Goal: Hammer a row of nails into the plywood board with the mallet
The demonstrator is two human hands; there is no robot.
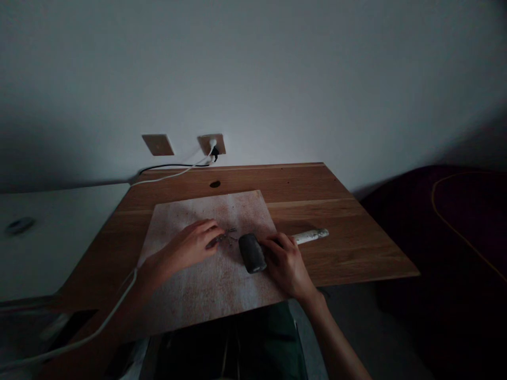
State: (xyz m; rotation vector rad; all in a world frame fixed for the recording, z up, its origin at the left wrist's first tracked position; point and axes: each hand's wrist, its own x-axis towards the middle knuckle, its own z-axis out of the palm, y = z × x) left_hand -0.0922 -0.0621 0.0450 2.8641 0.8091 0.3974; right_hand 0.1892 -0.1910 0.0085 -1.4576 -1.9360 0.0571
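While gripping the mallet (252,254) in the right hand (288,266), closed around the handle (311,236) close behind the head, keep a firm hold and leave space between that dark rubbery end and the left hand (195,244). Mind the loose nails (231,232), apparently thin ones, heaped near the middle of the board (190,295), partly under the curled left hand; whether pinching any or only raking through, cannot tell. Best to lift out one at a time by the shaft, without scattering the rest. For any blow, slide the grip farther back along the handle, square the striking face, and keep the left hand well clear.
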